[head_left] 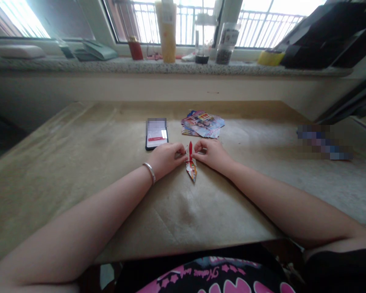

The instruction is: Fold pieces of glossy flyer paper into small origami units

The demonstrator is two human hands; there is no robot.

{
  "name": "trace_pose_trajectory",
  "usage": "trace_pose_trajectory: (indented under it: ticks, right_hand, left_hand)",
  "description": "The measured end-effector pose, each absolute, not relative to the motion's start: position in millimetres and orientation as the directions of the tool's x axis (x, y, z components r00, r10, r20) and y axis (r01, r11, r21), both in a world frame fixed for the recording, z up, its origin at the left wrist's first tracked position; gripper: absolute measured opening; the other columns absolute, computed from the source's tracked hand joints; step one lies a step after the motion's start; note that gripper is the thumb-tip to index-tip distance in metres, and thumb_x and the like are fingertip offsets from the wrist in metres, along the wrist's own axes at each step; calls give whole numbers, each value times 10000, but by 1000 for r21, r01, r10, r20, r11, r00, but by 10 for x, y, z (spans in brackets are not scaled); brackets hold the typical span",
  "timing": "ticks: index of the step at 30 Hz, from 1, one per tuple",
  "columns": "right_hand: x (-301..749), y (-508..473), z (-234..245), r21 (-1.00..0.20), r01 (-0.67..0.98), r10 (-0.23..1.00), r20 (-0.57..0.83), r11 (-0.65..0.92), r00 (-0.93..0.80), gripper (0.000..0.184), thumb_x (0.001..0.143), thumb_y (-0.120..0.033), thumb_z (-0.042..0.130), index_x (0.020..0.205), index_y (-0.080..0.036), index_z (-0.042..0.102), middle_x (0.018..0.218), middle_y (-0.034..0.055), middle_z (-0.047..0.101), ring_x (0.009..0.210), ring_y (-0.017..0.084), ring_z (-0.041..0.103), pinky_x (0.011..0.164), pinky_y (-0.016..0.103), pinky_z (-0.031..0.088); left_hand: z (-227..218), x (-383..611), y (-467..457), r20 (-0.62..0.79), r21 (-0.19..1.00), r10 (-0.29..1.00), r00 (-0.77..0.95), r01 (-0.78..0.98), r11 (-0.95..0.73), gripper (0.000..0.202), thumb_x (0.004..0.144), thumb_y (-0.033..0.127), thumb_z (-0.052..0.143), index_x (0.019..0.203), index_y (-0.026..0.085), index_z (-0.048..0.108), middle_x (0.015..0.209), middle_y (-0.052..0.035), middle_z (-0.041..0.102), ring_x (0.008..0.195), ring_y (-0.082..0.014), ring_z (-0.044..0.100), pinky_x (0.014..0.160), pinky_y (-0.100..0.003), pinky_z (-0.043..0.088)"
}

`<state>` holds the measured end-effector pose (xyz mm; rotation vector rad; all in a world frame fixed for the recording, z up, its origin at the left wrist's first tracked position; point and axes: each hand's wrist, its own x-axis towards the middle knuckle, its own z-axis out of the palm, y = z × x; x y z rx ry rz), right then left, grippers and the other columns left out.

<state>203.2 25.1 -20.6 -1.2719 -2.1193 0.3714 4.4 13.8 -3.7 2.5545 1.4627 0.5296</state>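
On the table [183, 219], from left to right, there is a phone [156, 136], then the left hand [168, 158] with finger and thumb pinched on one side of a small folded paper [191, 168] lying between both hands, then a messy pile of bright papers [203, 123] just behind, and the right hand [214, 154] pinching the other side.

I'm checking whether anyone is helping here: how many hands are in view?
2. The left hand is at the left side of the folded paper, with a bracelet at its wrist; the right hand is at the paper's right side. No other hand shows.
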Motion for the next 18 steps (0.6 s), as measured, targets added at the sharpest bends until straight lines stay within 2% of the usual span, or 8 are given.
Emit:
trace_pose_trajectory:
  ticks: [5, 8, 12, 18]
  right_hand:
    - [2045, 256, -196, -595, 655, 884, 338, 466, -321, 90, 734, -250, 677, 721, -178, 625, 700, 11, 673, 644, 133, 590, 654, 260, 422]
    - [2096, 247, -173, -580, 599, 833, 353, 552, -427, 76, 762, -252, 639, 769, -177, 637, 762, 23, 681, 715, 144, 595, 697, 264, 430]
    - [2166, 210, -146, -420, 548, 689, 388, 724, -613, 82, 788, -269, 624, 822, -200, 653, 874, 37, 691, 865, 178, 594, 824, 299, 411]
    - [2137, 93, -73, -84, 633, 611, 386, 769, -691, 140, 855, -283, 542, 842, -202, 655, 906, 54, 691, 919, 225, 556, 840, 350, 359]
  left_hand:
    - [-14, 35, 106, 244, 284, 833, 497, 785, -551, 220, 827, 388, 585, 927, 192, 589, 857, -30, 665, 763, -177, 610, 667, -267, 429]
    - [-10, 13, 87, 261, 275, 784, 563, 735, -620, 237, 831, 361, 591, 989, 184, 585, 909, -46, 666, 812, -183, 612, 712, -275, 447]
    - [-3, -1, 57, 272, 165, 695, 666, 679, -715, 152, 862, 278, 550, 952, 180, 623, 898, -63, 664, 835, -190, 605, 744, -288, 453]
    - [29, 61, 25, 287, -38, 646, 707, 683, -730, 150, 867, 236, 511, 830, 152, 630, 854, -78, 665, 815, -197, 596, 721, -303, 447]
